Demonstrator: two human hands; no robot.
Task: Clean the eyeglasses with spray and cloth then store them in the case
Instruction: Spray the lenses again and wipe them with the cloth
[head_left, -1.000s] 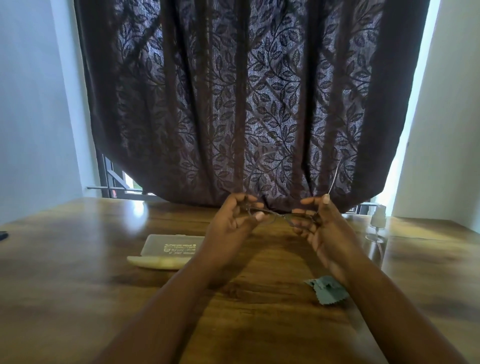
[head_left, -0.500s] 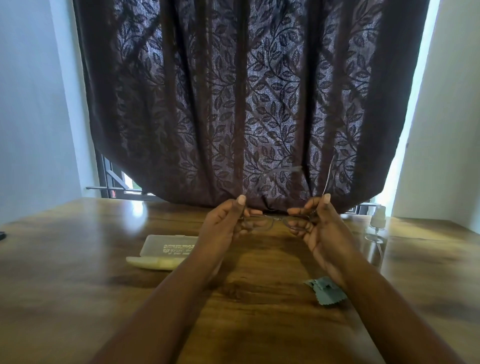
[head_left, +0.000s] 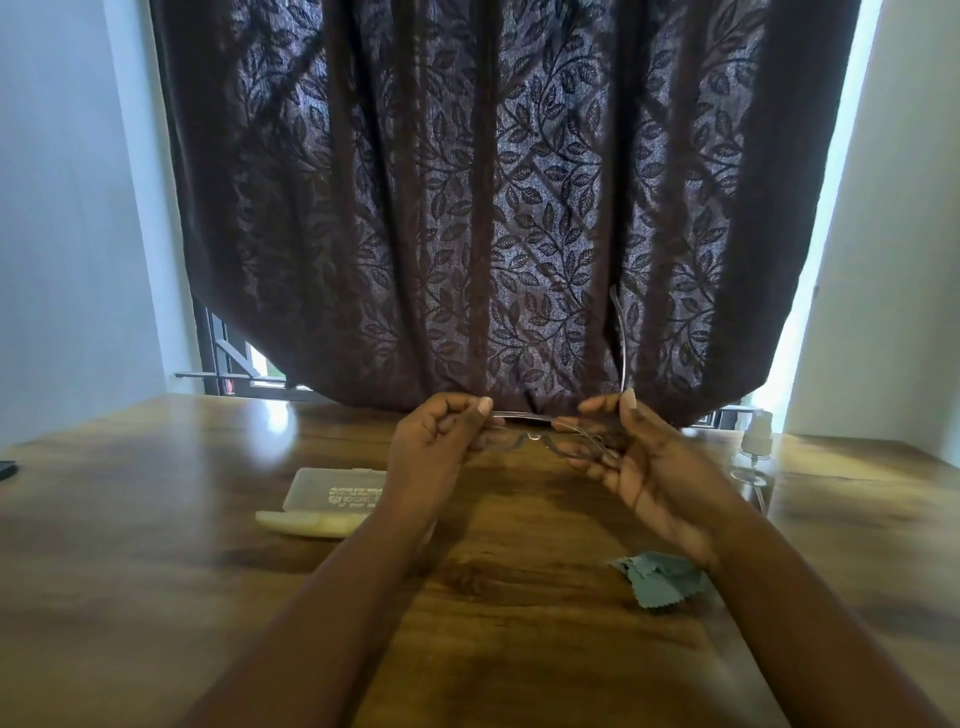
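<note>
Thin-framed eyeglasses (head_left: 535, 439) hang above the wooden table (head_left: 156, 597), held at both ends. My left hand (head_left: 436, 447) pinches the left end and my right hand (head_left: 628, 457) grips the right end. One temple arm sticks straight up past my right thumb; the other lies folded flat along the top of the frame. A translucent case (head_left: 332, 488) lies open on the table to the left of my left wrist. A small teal cloth (head_left: 660, 577) lies crumpled by my right forearm. A clear spray bottle (head_left: 753, 457) stands at the right.
A dark leaf-patterned curtain (head_left: 493, 208) hangs right behind the table's far edge, with window bars (head_left: 228, 369) showing below it at the left. White walls close in on both sides. A dark object (head_left: 6, 470) pokes in at the left edge.
The left temple arm has swung down and now lies folded along the frame. My left hand shifted slightly left and up; the right hand stayed put.
</note>
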